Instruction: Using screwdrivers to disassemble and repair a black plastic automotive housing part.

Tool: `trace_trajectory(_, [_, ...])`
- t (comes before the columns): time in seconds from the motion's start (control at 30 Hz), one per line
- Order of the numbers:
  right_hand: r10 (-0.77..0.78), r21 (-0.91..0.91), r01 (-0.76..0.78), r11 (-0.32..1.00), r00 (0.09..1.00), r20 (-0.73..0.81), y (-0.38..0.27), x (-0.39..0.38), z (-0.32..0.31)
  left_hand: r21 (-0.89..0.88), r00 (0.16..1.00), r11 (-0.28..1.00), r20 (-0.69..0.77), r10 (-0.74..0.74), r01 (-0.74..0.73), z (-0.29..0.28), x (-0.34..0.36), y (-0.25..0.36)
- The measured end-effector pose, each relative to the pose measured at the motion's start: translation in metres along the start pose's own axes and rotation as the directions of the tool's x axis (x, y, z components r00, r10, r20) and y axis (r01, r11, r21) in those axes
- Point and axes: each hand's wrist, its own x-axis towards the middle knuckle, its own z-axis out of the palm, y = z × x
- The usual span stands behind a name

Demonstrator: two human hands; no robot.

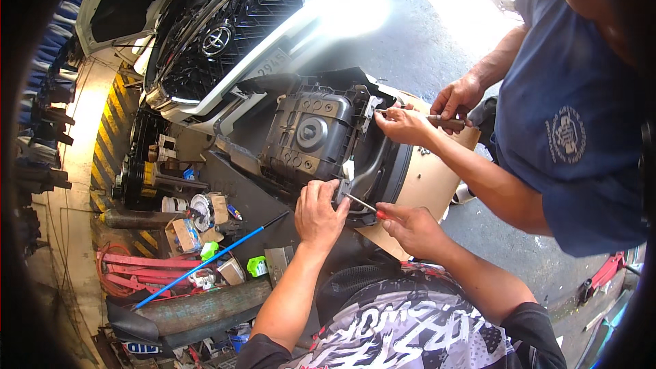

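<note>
A large black plastic housing [301, 126] with a round cap in its middle lies in front of me. My left hand [318, 217] grips its near corner, thumb and fingers pressed around a dark bracket [343, 190]. In my right hand [415, 229] is a screwdriver [362, 203] with a red handle and a thin metal shaft. Its tip meets the bracket just beside my left fingers. Most of the handle is hidden in my palm.
At the right, a co-worker in a blue shirt [547, 116] works on the housing's far corner with a brown-handled tool [447, 123]. Cardboard [437, 178] lies beneath. A white car front [225, 48] stands behind. A blue rod [205, 260], boxes and a large cylinder [212, 311] crowd the left.
</note>
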Motion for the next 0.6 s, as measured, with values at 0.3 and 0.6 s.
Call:
trace_trajectory(0.3, [0.103,0.706,-0.578,0.410,0.798,0.593,0.043,0.027,-0.013,0.021,0.999,0.999,0.013,0.047,-0.047,0.002,-0.003,-0.008])
trace_trajectory(0.6, [-0.391,-0.712,0.311,0.629,0.919,0.056,0.030,0.020,0.013,0.037,0.996,0.995,0.008,0.094,-0.094,0.006,-0.002,-0.015])
